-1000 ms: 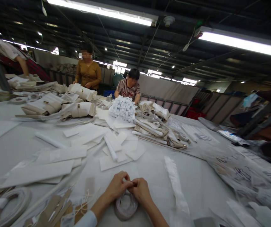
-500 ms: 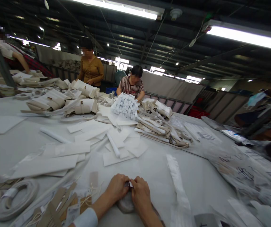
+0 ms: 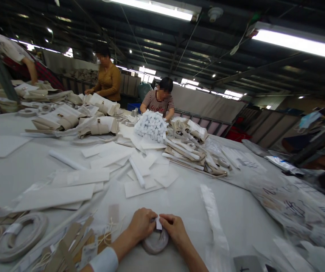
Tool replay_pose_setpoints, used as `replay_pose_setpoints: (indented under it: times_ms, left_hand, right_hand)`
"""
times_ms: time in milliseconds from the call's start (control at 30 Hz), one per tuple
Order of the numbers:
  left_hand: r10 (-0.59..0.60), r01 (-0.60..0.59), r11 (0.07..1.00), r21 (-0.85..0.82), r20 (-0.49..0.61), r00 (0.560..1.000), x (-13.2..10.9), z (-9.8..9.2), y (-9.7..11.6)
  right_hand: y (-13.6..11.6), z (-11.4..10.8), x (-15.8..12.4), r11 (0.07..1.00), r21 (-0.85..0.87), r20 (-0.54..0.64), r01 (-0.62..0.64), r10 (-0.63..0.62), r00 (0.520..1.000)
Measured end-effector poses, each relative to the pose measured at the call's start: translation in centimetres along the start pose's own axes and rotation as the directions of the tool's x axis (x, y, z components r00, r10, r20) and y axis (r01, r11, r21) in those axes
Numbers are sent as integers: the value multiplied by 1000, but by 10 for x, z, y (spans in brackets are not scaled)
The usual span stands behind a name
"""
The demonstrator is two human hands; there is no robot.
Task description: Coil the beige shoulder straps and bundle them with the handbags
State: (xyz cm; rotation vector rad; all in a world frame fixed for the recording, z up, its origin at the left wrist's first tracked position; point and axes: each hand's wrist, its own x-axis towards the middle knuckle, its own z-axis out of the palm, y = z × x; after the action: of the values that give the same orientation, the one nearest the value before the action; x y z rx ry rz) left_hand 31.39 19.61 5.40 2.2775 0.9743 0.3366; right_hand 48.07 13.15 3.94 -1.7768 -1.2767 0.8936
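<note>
1. At the bottom centre of the frame, a greyish coil (image 3: 154, 249) rests on the table (image 3: 185, 196), below and between both hands.
2. The left hand (image 3: 142, 226) has its fingers closed on the coil's upper edge, at the left end of a small white strip (image 3: 158, 223). The right hand (image 3: 175, 227) pinches the strip's right edge between thumb and forefinger; how firmly, I cannot tell.
3. The step in hand looks like fitting or smoothing that strip across the coil. The next move would call for the left fingers to keep the turns together while the right thumb presses the strip flat.
4. At the lower left, a larger coil (image 3: 39, 230) wears a white band, with tan straps (image 3: 68, 243) just beside it.
5. Right of the hands lies a crumpled plastic strip (image 3: 212, 211).
6. Mid-frame, white sheets (image 3: 142, 173) overlap loosely.
7. Beyond them sit a bundle of white rolls (image 3: 151, 127) and, leftward, beige bags (image 3: 58, 119).
8. Farther back, a co-worker in a striped shirt (image 3: 155, 101) leans behind the bundle; another in a mustard top (image 3: 110, 81) stands upper left.
</note>
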Motion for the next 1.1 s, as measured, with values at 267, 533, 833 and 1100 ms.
replay_pose_setpoints:
  times_ms: [267, 533, 833, 1100]
  left_hand:
    - [30, -29, 999, -17, 63, 998, -1, -10, -2]
    - [-6, 1, 998, 70, 75, 997, -1, -6, 5]
    - [43, -66, 978, 198, 117, 992, 3, 5, 10]
    - [160, -167, 977, 130, 66, 985, -6, 8, -4]
  right_hand:
    - [-12, 7, -9, 984, -175, -122, 10, -32, 992]
    - [-20, 11, -14, 960, -277, -151, 51, -95, 984]
    - [-18, 6, -13, 963, -263, -108, 60, -91, 990]
    - [-25, -9, -28, 945, -309, 10, 106, -109, 994]
